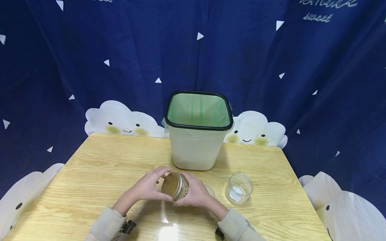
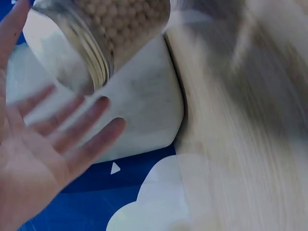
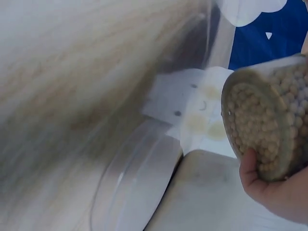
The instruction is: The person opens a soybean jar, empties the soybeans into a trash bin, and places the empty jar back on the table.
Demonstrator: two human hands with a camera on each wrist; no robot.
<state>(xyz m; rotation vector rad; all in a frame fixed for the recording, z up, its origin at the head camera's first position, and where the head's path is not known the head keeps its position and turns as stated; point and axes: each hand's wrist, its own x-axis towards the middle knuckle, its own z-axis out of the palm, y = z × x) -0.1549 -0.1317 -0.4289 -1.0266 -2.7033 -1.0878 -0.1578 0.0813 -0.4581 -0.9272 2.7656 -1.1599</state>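
A clear jar (image 1: 184, 190) of small round tan beans is tilted over the table, its metal-rimmed lid (image 1: 170, 184) facing left. My right hand (image 1: 195, 192) grips the jar's body from the right. In the right wrist view, fingers wrap the jar (image 3: 255, 122) near its base. My left hand (image 1: 152, 185) is at the lid, thumb below and fingers above it. The left wrist view shows the left hand (image 2: 53, 139) with fingers spread and fairly straight beside the lid (image 2: 62, 53); whether they touch it cannot be told.
A white bin (image 1: 194, 147) with a black rim and green liner stands at the back of the wooden table (image 1: 114, 160). To the right is an open clear round container (image 1: 239, 188). A clear disc (image 1: 210, 190) lies partly behind my right hand. A dark blue curtain hangs behind.
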